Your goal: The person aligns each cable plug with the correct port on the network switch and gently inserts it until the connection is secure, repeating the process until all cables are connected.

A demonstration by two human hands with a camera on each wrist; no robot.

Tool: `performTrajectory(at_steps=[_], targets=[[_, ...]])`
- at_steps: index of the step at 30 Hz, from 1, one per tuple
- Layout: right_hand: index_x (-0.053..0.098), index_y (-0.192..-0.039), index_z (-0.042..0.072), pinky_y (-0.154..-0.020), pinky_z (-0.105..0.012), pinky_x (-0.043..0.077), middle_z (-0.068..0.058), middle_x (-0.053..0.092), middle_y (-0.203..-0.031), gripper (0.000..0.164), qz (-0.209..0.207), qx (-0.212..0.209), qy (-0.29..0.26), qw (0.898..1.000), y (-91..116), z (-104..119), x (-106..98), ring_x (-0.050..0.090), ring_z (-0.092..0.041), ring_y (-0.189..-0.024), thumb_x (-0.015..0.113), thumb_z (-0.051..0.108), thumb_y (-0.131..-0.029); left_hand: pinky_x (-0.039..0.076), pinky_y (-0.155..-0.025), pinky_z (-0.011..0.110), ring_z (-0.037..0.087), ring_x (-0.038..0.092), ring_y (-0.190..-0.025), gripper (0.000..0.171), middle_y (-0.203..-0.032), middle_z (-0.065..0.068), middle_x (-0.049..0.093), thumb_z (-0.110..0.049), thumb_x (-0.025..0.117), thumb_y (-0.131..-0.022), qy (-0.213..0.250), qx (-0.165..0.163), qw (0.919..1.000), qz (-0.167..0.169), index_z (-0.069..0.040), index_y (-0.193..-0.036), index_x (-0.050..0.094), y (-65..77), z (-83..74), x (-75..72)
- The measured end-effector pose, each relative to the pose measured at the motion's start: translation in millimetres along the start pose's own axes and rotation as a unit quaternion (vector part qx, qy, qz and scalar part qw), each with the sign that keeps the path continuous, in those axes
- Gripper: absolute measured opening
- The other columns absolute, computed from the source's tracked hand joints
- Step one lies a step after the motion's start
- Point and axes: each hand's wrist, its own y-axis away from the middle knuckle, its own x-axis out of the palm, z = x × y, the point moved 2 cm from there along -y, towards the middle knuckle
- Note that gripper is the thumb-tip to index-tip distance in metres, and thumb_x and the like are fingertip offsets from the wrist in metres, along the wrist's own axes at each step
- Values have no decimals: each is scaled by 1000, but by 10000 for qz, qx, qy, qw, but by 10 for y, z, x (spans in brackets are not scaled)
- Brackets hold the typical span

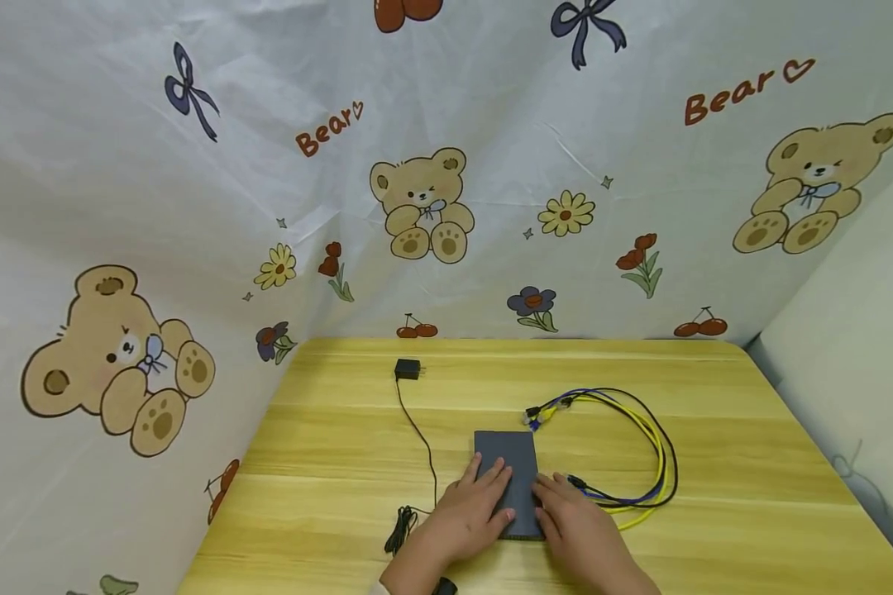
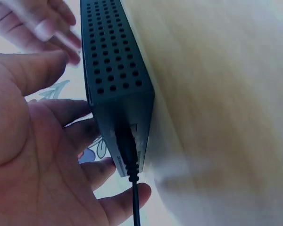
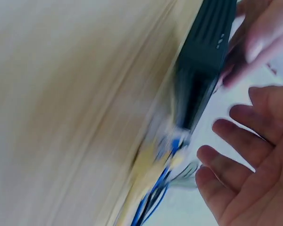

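Note:
A flat dark grey network switch (image 1: 519,471) lies on the table between both hands. My left hand (image 1: 467,514) rests on its top with fingers spread and fairly straight. At the switch's right edge is my right hand (image 1: 573,521), its fingertips over or against that edge. In the left wrist view, a black power plug (image 2: 127,147) sits in one end of the switch, beside its wall of round holes. From the right wrist, the right hand (image 3: 254,150) shows relaxed fingers with nothing gripped.
Looped yellow, blue and black network cables (image 1: 670,463) lie right of the switch, some connectors near its far corner. A black power adapter (image 1: 408,368) lies at the back left, its cord running to a tied bundle (image 1: 400,529). A bear-patterned curtain (image 1: 491,107) hangs behind the table.

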Motion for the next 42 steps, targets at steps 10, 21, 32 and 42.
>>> performTrajectory(at_steps=[10, 21, 32, 42], targets=[[64, -131, 3, -91, -56, 50, -16, 62, -136, 46, -57, 595, 655, 9961, -58, -554, -100, 58, -44, -121, 72, 23, -91, 35, -110, 56, 31, 7, -154, 61, -166, -8, 17, -56, 51, -98, -96, 223, 9994, 236, -39, -154, 34, -19, 77, 23], [75, -111, 12, -82, -52, 54, -6, 72, -109, 28, 259, 868, 466, 9948, -158, -579, -86, 68, -33, -100, 78, 27, -87, 38, -108, 57, 32, 10, -153, 57, -165, -7, 21, -53, 53, -99, -7, 279, 9993, 230, -37, -152, 40, 56, 56, -6], [73, -103, 7, -73, -48, 53, -4, 64, -92, 22, 587, 1375, 182, 9886, -223, -594, -58, 66, -25, -83, 77, 20, -87, 40, -106, 58, 30, 11, -154, 57, -164, -10, 21, -56, 51, -99, -41, 294, 9987, 403, -39, -151, 39, 145, 20, 44], [75, -102, 19, -72, -46, 55, 1, 71, -94, 12, -64, 1128, 102, 9935, -205, -515, -98, 69, -22, -84, 74, 23, -90, 40, -105, 57, 32, 25, -150, 55, -159, -8, 35, -55, 54, -97, -180, 0, 9995, 267, -37, -149, 46, 126, -41, -57]])
